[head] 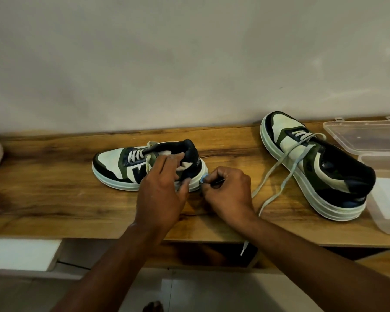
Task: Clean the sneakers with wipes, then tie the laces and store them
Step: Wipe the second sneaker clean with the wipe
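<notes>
Running from 9 to 3 o'clock, a wooden shelf (54, 188) stood against a pale, stained wall (189, 52). At the centre lay one sneaker (122, 167), white, green and navy, toe toward 9 o'clock. The left hand (160, 190) gripped its heel side, fingers curled on the collar. The right hand (227, 190), just beside the heel, pinched a small blue thing (202, 179); what it was I cannot tell. The second sneaker (318, 167) lay at 3 o'clock, laces loose, next to a clear plastic box (369, 140).
</notes>
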`<action>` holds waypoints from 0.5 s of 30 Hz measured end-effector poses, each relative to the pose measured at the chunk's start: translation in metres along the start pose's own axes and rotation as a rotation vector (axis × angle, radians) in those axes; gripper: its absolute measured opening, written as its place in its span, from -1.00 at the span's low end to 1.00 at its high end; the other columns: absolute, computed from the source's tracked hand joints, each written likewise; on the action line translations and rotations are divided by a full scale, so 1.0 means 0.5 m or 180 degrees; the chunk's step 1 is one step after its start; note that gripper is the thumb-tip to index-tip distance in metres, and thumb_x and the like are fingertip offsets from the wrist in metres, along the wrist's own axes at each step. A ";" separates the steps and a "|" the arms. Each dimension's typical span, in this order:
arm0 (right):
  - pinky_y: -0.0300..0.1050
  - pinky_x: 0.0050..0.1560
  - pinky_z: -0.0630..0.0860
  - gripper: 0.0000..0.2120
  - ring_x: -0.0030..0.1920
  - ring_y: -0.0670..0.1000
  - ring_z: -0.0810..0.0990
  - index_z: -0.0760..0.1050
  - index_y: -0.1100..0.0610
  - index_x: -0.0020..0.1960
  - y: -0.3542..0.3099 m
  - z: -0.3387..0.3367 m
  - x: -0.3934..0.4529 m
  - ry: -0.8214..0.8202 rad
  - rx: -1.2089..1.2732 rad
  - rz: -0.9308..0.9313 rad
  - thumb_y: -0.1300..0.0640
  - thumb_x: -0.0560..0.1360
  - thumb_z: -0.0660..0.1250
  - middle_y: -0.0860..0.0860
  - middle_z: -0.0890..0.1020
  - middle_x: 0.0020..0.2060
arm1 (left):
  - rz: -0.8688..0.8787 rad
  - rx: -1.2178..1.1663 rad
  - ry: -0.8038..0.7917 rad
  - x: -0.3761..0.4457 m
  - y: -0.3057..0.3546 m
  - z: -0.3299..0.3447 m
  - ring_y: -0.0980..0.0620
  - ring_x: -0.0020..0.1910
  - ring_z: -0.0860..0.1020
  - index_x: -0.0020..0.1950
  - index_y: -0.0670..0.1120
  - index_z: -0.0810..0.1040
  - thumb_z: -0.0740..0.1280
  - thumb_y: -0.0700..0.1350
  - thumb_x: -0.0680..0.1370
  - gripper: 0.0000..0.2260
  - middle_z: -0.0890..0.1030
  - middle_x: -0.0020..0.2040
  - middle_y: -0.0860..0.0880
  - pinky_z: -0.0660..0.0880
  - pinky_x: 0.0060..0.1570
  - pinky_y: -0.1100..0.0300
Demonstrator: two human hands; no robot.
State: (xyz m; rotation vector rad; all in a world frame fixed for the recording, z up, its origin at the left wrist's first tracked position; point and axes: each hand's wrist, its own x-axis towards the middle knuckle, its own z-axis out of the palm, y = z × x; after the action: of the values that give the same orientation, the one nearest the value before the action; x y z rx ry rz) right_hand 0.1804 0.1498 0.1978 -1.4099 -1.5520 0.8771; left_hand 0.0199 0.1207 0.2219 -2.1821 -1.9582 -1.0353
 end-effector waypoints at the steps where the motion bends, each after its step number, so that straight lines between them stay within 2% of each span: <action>1: -0.28 -0.21 0.64 -0.85 -0.27 -0.18 0.66 0.67 0.04 -0.17 0.005 -0.007 0.016 0.0004 -0.0051 0.0044 0.27 0.42 0.54 -0.13 0.68 -0.26 | 0.0007 -0.0003 -0.0011 0.001 -0.001 -0.001 0.22 -0.16 0.42 0.42 -0.09 0.50 0.58 -0.17 0.46 -0.44 0.56 0.13 0.00 0.39 -0.09 0.36; 4: -0.08 -0.09 0.70 -0.86 -0.23 -0.11 0.70 0.69 0.06 -0.14 0.015 -0.025 0.067 0.0122 0.0039 0.0239 0.29 0.43 0.54 -0.10 0.71 -0.22 | 0.0003 -0.0069 -0.0042 0.003 -0.002 -0.002 0.21 -0.16 0.44 0.42 -0.06 0.48 0.58 -0.20 0.45 -0.42 0.56 0.16 0.02 0.44 -0.10 0.32; 5: -0.09 -0.08 0.69 -0.85 -0.23 -0.11 0.70 0.69 0.06 -0.13 0.013 -0.025 0.074 0.0104 0.0074 0.0256 0.30 0.43 0.54 -0.09 0.71 -0.21 | 0.0000 -0.0091 -0.0055 0.004 -0.002 -0.003 0.21 -0.16 0.45 0.43 -0.05 0.47 0.59 -0.21 0.44 -0.41 0.56 0.16 0.03 0.45 -0.10 0.31; 8: -0.41 -0.20 0.56 -0.83 -0.24 -0.23 0.65 0.68 0.06 -0.16 -0.006 -0.011 0.051 0.0078 -0.0043 0.0053 0.32 0.40 0.54 -0.15 0.68 -0.24 | -0.0033 -0.0134 -0.0083 0.003 -0.006 -0.004 0.20 -0.15 0.47 0.42 -0.04 0.47 0.59 -0.23 0.43 -0.41 0.55 0.15 0.03 0.47 -0.10 0.30; 9: -0.42 -0.22 0.56 -0.83 -0.24 -0.24 0.64 0.68 0.05 -0.17 -0.012 -0.006 0.035 0.0044 -0.0039 0.0036 0.31 0.39 0.55 -0.16 0.67 -0.25 | -0.0049 -0.0142 -0.0091 0.003 -0.007 -0.004 0.19 -0.15 0.47 0.41 -0.03 0.47 0.59 -0.23 0.43 -0.41 0.55 0.14 0.04 0.47 -0.11 0.30; 13: -0.21 -0.24 0.66 -0.84 -0.27 -0.20 0.66 0.70 0.01 -0.18 -0.023 0.018 -0.020 -0.0348 -0.0107 -0.0162 0.26 0.39 0.56 -0.16 0.69 -0.27 | -0.0068 -0.0172 -0.0097 0.006 -0.006 -0.005 0.17 -0.15 0.47 0.37 -0.03 0.49 0.58 -0.23 0.43 -0.44 0.55 0.12 0.05 0.45 -0.11 0.30; 15: -0.20 -0.25 0.65 -0.86 -0.29 -0.20 0.66 0.71 0.00 -0.18 -0.027 0.018 -0.016 -0.0251 -0.0110 -0.0187 0.23 0.39 0.57 -0.16 0.69 -0.28 | -0.0069 -0.0179 -0.0114 0.008 -0.006 -0.006 0.17 -0.15 0.48 0.36 -0.03 0.48 0.59 -0.23 0.42 -0.44 0.56 0.12 0.06 0.45 -0.12 0.30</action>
State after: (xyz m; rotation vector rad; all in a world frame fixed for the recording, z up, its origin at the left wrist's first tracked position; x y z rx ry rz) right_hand 0.1666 0.1404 0.2051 -1.3615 -1.6667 0.8839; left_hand 0.0159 0.1236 0.2249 -2.2282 -1.9958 -1.0748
